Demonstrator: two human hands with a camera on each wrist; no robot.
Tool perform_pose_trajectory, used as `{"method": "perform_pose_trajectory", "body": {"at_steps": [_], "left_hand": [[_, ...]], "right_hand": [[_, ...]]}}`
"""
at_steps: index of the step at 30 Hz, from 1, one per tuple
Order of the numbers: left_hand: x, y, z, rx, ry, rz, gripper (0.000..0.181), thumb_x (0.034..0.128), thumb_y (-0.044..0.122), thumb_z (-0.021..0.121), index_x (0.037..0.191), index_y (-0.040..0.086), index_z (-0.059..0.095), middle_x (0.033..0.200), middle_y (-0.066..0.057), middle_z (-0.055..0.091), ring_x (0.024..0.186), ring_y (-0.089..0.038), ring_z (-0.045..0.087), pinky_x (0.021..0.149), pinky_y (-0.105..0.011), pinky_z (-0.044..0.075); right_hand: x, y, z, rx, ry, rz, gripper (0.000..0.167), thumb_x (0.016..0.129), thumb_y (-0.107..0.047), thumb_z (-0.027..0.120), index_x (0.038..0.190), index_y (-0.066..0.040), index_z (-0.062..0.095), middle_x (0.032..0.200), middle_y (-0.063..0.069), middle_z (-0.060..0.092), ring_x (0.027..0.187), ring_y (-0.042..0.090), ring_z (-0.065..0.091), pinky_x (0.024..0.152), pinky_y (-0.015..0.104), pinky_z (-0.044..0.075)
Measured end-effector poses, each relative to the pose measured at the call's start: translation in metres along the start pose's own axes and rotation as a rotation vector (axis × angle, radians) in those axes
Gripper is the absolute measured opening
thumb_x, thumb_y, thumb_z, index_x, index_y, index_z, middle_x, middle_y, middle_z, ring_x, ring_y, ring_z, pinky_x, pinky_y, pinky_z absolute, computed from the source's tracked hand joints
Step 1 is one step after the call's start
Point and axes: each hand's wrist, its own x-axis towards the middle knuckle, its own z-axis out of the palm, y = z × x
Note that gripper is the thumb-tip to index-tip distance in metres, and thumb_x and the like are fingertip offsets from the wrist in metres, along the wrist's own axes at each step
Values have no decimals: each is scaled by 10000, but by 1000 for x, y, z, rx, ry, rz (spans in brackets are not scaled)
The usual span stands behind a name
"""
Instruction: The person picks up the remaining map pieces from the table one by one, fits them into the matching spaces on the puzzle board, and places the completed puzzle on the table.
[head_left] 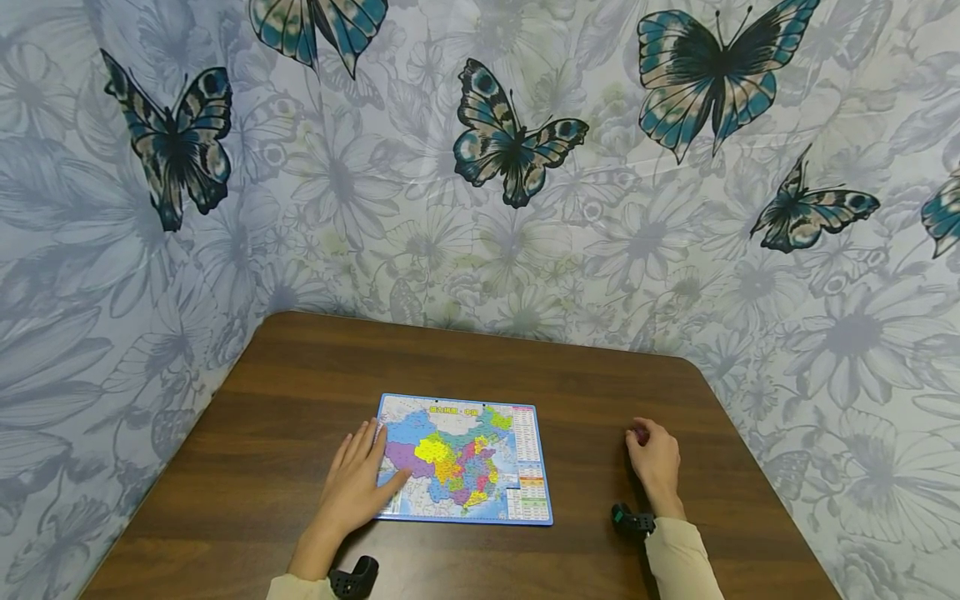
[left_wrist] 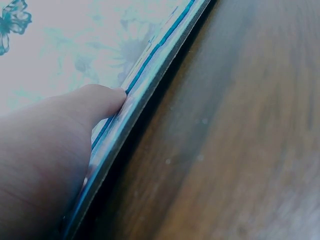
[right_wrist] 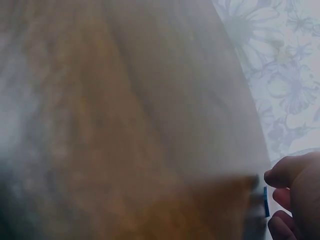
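Observation:
A colourful map board (head_left: 452, 467) with a blue border lies on the brown table. Spread over its left side is my left hand (head_left: 358, 483), fingers straight and thumb on the printed surface. In the left wrist view, that thumb (left_wrist: 102, 100) touches the board's surface (left_wrist: 150, 70) close to its edge. My right hand (head_left: 655, 461) stays apart, right of the board, with bent fingers. In the right wrist view, a small blue sliver (right_wrist: 266, 201) shows beside the right hand's fingers (right_wrist: 282, 196). I cannot tell whether they hold it.
The wooden table (head_left: 585, 383) reaches back to a pale floral wall covering (head_left: 420, 250) printed with dark teal butterflies. Black wrist devices (head_left: 355, 577) are worn on both wrists. Cream sleeves (head_left: 681, 557) cover the forearms.

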Motion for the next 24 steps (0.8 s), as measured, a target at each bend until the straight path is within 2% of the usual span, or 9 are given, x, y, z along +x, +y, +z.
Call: {"method": "perform_pose_trajectory", "body": {"at_steps": [8, 15, 24], "left_hand": [[0, 1, -2, -9, -2, -6, 868, 961, 532, 645, 1527, -82, 410, 1643, -282, 294, 1542, -459, 247, 1256, -606, 140], [1, 0, -1, -10, -3, -5, 875, 962, 546, 636, 1530, -79, 407, 1647, -277, 287, 1545, -455, 240, 1258, -605, 137], [0, -1, 2, -18, 11, 0, 864, 952, 525, 660, 1522, -81, 423, 1638, -288, 308, 1536, -463, 257, 1247, -612, 160]], "right_hand": [[0, 3, -2, -7, 1, 38, 297, 937, -96, 676, 1190, 58, 699, 1128, 298, 714, 1081, 492, 656, 918, 640, 479], [-2, 2, -3, 0, -15, 40, 265, 963, -76, 639, 1185, 53, 705, 1096, 289, 721, 1029, 473, 671, 875, 624, 494], [-4, 4, -2, -3, -39, 38, 265, 984, -77, 619, 1205, 48, 693, 1118, 290, 709, 1047, 478, 658, 910, 637, 474]]}}
